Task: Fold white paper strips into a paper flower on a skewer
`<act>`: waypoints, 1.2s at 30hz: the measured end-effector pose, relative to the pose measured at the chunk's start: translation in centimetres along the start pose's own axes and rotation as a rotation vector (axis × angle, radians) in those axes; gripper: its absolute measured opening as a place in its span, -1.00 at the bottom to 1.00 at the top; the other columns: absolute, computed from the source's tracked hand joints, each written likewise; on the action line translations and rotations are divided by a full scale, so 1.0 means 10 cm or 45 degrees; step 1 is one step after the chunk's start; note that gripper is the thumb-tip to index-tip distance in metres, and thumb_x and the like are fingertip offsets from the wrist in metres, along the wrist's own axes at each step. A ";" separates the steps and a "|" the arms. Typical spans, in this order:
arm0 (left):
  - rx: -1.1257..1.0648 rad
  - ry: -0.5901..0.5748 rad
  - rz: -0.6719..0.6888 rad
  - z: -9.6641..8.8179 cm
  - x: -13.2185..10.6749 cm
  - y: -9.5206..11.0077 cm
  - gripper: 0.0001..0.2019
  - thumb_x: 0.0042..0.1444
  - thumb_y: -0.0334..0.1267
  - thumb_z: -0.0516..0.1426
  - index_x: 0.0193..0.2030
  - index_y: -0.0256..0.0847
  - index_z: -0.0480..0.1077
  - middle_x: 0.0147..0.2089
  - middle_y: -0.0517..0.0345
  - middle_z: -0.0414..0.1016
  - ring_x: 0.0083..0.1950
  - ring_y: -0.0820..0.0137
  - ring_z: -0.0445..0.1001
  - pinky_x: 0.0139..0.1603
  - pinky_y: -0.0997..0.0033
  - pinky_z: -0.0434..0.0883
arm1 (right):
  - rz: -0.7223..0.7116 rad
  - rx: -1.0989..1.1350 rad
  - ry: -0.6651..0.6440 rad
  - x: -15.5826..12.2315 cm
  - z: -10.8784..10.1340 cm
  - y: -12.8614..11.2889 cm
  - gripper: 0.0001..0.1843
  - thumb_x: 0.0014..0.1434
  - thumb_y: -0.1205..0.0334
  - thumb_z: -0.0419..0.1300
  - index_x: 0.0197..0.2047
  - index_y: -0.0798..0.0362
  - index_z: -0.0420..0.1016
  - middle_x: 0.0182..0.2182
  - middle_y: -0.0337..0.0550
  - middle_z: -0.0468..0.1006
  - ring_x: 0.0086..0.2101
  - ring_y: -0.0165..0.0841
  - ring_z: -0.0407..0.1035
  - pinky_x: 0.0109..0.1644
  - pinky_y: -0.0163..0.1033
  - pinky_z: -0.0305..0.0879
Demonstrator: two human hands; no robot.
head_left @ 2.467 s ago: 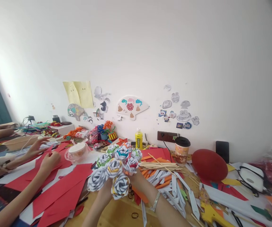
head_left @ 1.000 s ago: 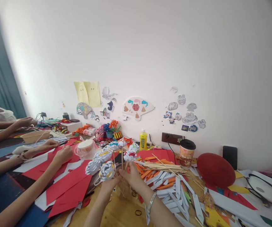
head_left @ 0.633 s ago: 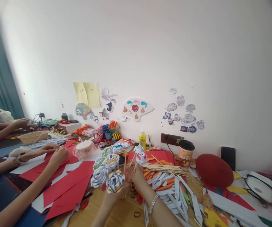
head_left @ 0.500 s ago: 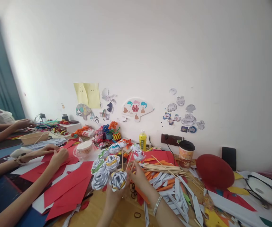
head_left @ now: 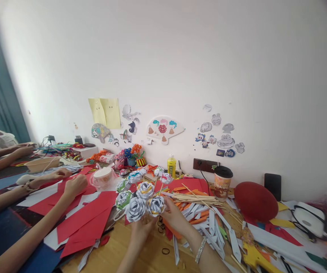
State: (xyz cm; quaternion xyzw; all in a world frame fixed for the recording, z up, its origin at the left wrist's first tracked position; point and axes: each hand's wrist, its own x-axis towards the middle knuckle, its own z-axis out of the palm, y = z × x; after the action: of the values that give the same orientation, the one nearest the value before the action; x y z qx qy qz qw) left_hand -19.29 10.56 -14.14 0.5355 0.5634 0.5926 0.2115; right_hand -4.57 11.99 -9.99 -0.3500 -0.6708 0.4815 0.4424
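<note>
Several folded-paper roses (head_left: 135, 209), white with blue, green, yellow and pink edges, stand bunched on thin wooden sticks over the wooden table. My left hand (head_left: 141, 232) is closed beneath the front roses, around their stems, which are mostly hidden by the blooms. Against the right side of the bunch, my right hand (head_left: 175, 217) has its fingers curled at the yellow-edged rose (head_left: 156, 205); its fingertips are partly behind it. A pink-edged rose (head_left: 166, 178) leans at the back of the bunch.
Wooden sticks (head_left: 196, 200) lie over folded white paper strips (head_left: 213, 227) to the right. Beyond are a lidded cup (head_left: 223, 184), a yellow bottle (head_left: 171, 167) and a yellow glue gun (head_left: 256, 256). At left, another person's hands (head_left: 76, 185) work above red paper (head_left: 86, 223).
The rose bunch has shifted slightly right and turned. My right hand has moved from the sticks to the side of the front right rose. The co-worker's hands have moved apart.
</note>
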 end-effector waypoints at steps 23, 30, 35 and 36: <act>0.933 -0.671 0.610 1.18 -0.71 0.76 -0.81 0.02 -0.41 0.01 -0.31 -0.26 0.45 -0.26 -0.04 0.48 -0.16 0.20 0.39 -0.14 0.26 0.27 | -0.043 -1.363 0.243 -1.70 -1.14 0.38 -0.61 0.05 0.42 -0.04 -0.04 0.09 0.36 -0.08 -0.02 0.38 -0.05 -0.21 0.22 0.05 -0.12 0.11; 0.955 -0.544 0.612 1.14 -0.67 0.60 -0.76 0.13 -0.38 -0.08 -0.29 -0.25 0.43 -0.23 -0.07 0.44 -0.10 0.22 0.33 -0.07 0.24 0.20 | -0.048 -1.436 0.292 -1.68 -1.09 0.33 -0.61 -0.02 0.51 0.00 -0.15 0.04 0.44 -0.11 -0.06 0.40 -0.08 -0.21 0.21 0.02 -0.17 0.09; 0.973 -0.613 0.607 1.08 -0.62 0.52 -0.84 0.03 -0.34 0.05 -0.30 -0.25 0.44 -0.23 -0.04 0.44 -0.13 0.21 0.35 -0.13 0.30 0.24 | -0.022 -1.439 0.263 -1.66 -1.08 0.37 -0.58 -0.03 0.53 -0.01 -0.13 0.06 0.44 -0.08 -0.08 0.42 -0.05 -0.23 0.21 0.04 -0.18 0.07; 0.974 -0.642 0.609 1.09 -0.62 0.51 -0.86 0.00 -0.36 0.07 -0.32 -0.24 0.45 -0.24 -0.02 0.45 -0.15 0.23 0.36 -0.15 0.32 0.25 | -0.012 -1.446 0.262 -1.64 -1.07 0.38 -0.58 -0.02 0.53 -0.02 -0.14 0.06 0.45 -0.09 -0.09 0.44 -0.06 -0.23 0.22 0.03 -0.19 0.08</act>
State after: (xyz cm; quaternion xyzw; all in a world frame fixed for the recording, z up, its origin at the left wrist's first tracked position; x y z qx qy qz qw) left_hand -5.92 8.64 -14.29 0.8147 0.5330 0.2283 -0.0117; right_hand 11.52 1.99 -16.23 -0.5747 -0.7791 0.0074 0.2502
